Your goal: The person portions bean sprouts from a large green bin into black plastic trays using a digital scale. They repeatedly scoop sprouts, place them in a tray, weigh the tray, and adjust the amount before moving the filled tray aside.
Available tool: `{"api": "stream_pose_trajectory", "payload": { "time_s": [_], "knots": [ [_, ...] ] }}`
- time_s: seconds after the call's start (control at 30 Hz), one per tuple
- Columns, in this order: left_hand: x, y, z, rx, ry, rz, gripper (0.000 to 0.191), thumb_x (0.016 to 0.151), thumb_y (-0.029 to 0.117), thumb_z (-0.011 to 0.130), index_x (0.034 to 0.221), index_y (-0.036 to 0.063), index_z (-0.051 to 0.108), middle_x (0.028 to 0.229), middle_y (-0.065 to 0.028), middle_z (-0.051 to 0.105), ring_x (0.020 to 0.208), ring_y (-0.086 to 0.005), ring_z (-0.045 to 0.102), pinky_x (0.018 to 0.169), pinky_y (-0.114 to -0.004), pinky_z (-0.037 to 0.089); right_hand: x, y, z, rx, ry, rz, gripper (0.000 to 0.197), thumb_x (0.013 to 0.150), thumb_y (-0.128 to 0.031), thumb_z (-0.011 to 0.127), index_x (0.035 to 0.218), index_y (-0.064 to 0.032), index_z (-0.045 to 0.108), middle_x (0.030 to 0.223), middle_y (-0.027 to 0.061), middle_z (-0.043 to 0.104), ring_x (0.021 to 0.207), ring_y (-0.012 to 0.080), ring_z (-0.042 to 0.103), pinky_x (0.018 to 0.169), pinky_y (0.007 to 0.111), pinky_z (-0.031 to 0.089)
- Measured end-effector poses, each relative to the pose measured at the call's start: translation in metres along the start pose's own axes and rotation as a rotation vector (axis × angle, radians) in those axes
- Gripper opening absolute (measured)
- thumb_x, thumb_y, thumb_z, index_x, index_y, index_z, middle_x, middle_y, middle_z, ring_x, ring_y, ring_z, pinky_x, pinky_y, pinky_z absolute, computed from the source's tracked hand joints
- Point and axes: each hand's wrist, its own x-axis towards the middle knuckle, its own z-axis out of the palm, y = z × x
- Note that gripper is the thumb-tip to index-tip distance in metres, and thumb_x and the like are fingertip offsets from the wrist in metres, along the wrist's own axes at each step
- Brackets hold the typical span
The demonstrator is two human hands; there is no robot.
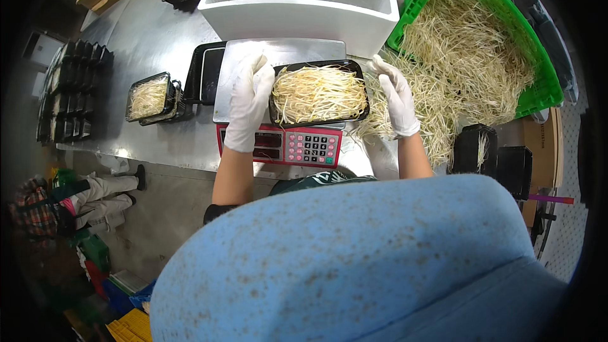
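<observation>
A black plastic tray heaped with bean sprouts lies on the metal pan of a red digital weighing scale. My left hand, in a white glove, is at the tray's left end, over the pan, and grips nothing; whether it touches the rim I cannot tell. Also gloved in white, my right hand is held apart from the tray's right end, loosely curved and holding nothing. Below it lies a loose pile of bean sprouts. The scale's keypad faces me; my left wrist partly covers its display.
A green crate spills sprouts at right. Behind the scale stands a white foam box. Smaller filled trays and stacked black packs stand left, empty black trays right. Another person is off to the left.
</observation>
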Motion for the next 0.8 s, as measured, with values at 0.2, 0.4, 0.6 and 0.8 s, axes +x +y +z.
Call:
{"api": "stream_pose_trajectory", "payload": {
  "time_s": [0.2,0.4,0.6,0.8],
  "knots": [
    [0.019,0.0,0.017,0.198,-0.166,-0.071,0.022,0.088,0.015,0.066,0.104,0.0017,0.07,0.1,-0.0084,0.07,0.1,-0.0172,0.063,0.09,-0.029,0.047,0.01,0.007,-0.002,0.002,-0.014,0.299,0.016,0.088,-0.016,0.067,0.094,-0.0019,0.066,0.085,0.0008,0.066,0.077,0.0069,0.058,0.073,0.022,0.047],
    [0.032,-0.023,0.006,-0.24,-0.181,-0.131,0.017,0.087,0.014,0.068,0.101,0.0038,0.072,0.106,-0.0088,0.069,0.101,-0.0138,0.061,0.092,-0.029,0.046,0.006,-0.027,-0.018,0.046,0.075,0.276,0.012,0.089,-0.013,0.065,0.086,-0.0011,0.064,0.085,0.0061,0.069,0.075,0.0093,0.062,0.073,0.024,0.05],
    [0.014,0.021,0.032,0.299,-0.465,0.225,0.041,0.091,0.028,0.061,0.126,0.007,0.059,0.115,-0.0176,0.064,0.112,-0.0272,0.058,0.101,-0.037,0.04,0.017,-0.02,-0.007,-0.05,-0.135,0.234,0.023,0.094,-0.016,0.059,0.109,0.0018,0.063,0.099,0.0019,0.066,0.089,0.008,0.058,0.083,0.024,0.047],
    [-0.017,0.029,-0.024,0.322,-0.389,0.249,0.076,0.082,0.036,0.069,0.139,-0.0027,0.038,0.136,-0.0238,0.046,0.133,-0.0373,0.038,0.11,-0.043,0.028,0.003,-0.023,0.004,0.014,-0.109,0.134,0.033,0.094,-0.013,0.058,0.124,0.0024,0.057,0.122,0.0058,0.059,0.108,0.0122,0.056,0.096,0.026,0.043]
  ]
}}
